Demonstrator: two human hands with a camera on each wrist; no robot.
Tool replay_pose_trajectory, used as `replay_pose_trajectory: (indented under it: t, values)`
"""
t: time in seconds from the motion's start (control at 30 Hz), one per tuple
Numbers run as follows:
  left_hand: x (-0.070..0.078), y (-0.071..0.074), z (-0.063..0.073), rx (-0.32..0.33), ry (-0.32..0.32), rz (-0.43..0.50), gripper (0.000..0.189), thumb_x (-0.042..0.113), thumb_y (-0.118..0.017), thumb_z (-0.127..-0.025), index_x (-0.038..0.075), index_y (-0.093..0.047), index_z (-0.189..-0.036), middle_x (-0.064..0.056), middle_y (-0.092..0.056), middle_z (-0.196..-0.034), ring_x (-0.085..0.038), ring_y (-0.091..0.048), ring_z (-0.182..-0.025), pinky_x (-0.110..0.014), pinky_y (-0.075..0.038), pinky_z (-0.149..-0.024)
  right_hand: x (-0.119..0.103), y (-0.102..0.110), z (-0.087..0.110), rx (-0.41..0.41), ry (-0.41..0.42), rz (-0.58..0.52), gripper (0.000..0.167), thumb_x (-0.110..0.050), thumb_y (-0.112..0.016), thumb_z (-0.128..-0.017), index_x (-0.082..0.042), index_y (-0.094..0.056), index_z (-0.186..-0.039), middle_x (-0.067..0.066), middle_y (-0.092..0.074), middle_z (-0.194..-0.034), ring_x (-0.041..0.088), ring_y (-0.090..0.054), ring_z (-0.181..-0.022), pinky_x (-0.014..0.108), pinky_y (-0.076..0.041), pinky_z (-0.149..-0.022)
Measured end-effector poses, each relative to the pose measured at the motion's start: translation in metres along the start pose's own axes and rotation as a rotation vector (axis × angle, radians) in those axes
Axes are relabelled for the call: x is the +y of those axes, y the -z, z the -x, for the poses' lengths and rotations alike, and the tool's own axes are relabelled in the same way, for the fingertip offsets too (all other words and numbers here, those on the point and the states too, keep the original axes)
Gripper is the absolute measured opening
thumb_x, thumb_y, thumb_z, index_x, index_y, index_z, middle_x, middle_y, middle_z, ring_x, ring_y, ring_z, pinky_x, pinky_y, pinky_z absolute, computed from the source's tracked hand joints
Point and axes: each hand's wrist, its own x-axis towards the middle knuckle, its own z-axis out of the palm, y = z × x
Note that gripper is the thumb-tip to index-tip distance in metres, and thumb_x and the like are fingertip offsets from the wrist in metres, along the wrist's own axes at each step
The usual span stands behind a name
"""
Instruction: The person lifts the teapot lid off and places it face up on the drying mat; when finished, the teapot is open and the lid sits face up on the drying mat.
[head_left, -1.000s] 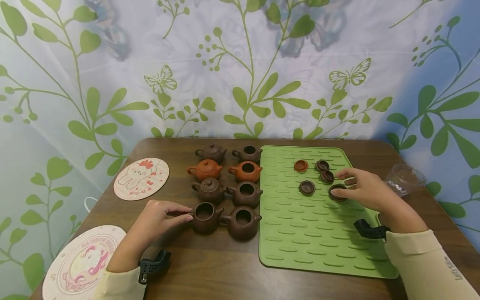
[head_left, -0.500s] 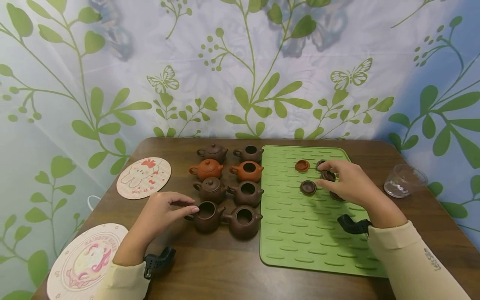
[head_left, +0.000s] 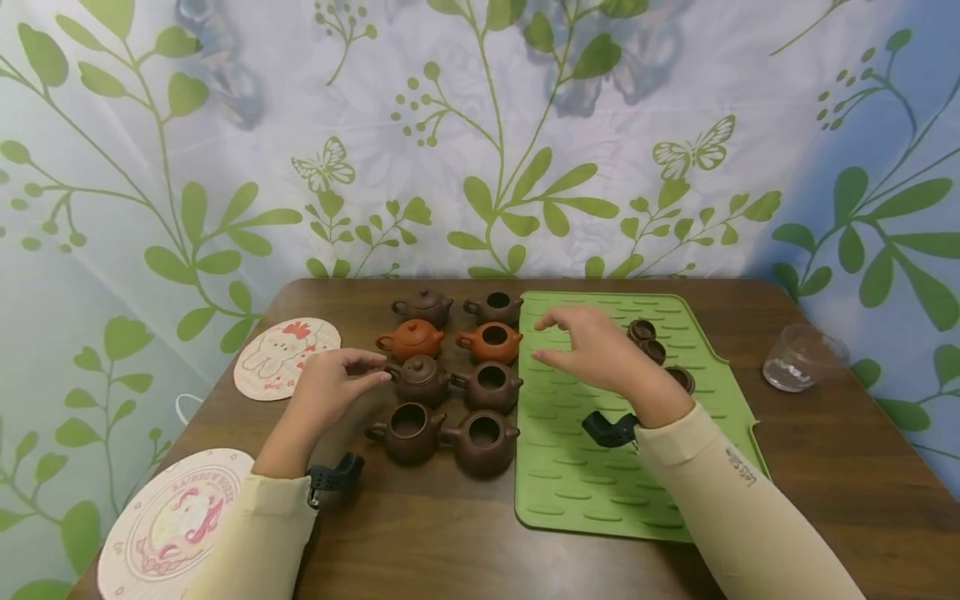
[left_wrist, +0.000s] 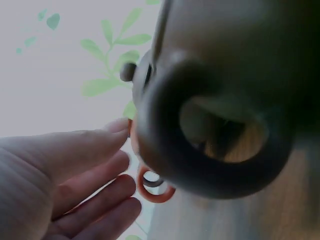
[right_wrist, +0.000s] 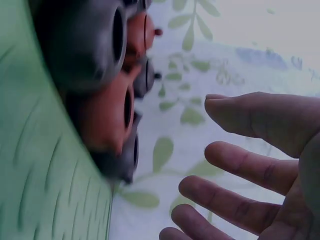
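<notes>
Small clay teapots stand in two columns. In the left one, a dark brown teapot (head_left: 424,307), an orange teapot (head_left: 417,339) and another brown teapot (head_left: 420,381) wear lids, while the nearest brown teapot (head_left: 409,433) is lidless. Lidless too are the right column's orange teapot (head_left: 495,343) and its brown teapots (head_left: 486,442). My left hand (head_left: 333,387) has loose fingers beside the handle of the third lidded teapot. My right hand (head_left: 600,350), thumb and fingers apart and holding nothing, hovers over the mat's left part, facing the orange lidless teapot.
Brown lids (head_left: 681,379) lie on the green mat (head_left: 585,500), partly behind the right hand. A clear plastic cup (head_left: 798,362) stands at the right. Two round printed coasters, a rabbit one (head_left: 270,367) and a pink one (head_left: 168,533), lie at the left of the wooden table (head_left: 427,550).
My left hand has moved from the nearest teapot's handle back to the lidded brown teapot behind it. My right hand has left the lids and moved left towards the teapots.
</notes>
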Motion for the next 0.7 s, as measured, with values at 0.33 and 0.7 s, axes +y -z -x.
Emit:
replay_pose_trajectory:
  t: [0.33,0.7]
  values:
    - [-0.018,-0.006,-0.019,-0.134,0.069,0.117,0.038,0.031,-0.087,-0.091,0.01,-0.081,-0.122,-0.008,-0.075,-0.118,-0.027,-0.071,-0.106,-0.05,-0.057,-0.089,-0.051,-0.038,-0.049,-0.105,0.132,0.026,0.035,-0.027,-0.077,-0.101,-0.006,-0.068,-0.128,0.01,-0.066,-0.126,0.028,-0.062,-0.115,0.044,-0.052,-0.095]
    - [-0.037,-0.013,-0.021,-0.247,0.115,0.269,0.035,0.032,-0.079,-0.098,0.013,-0.078,-0.128,-0.005,-0.073,-0.124,-0.026,-0.065,-0.118,-0.047,-0.053,-0.096,-0.077,-0.075,-0.085,-0.3,0.121,0.01,0.049,-0.031,-0.075,-0.102,-0.005,-0.06,-0.142,0.01,-0.058,-0.14,0.027,-0.055,-0.127,0.042,-0.047,-0.102]
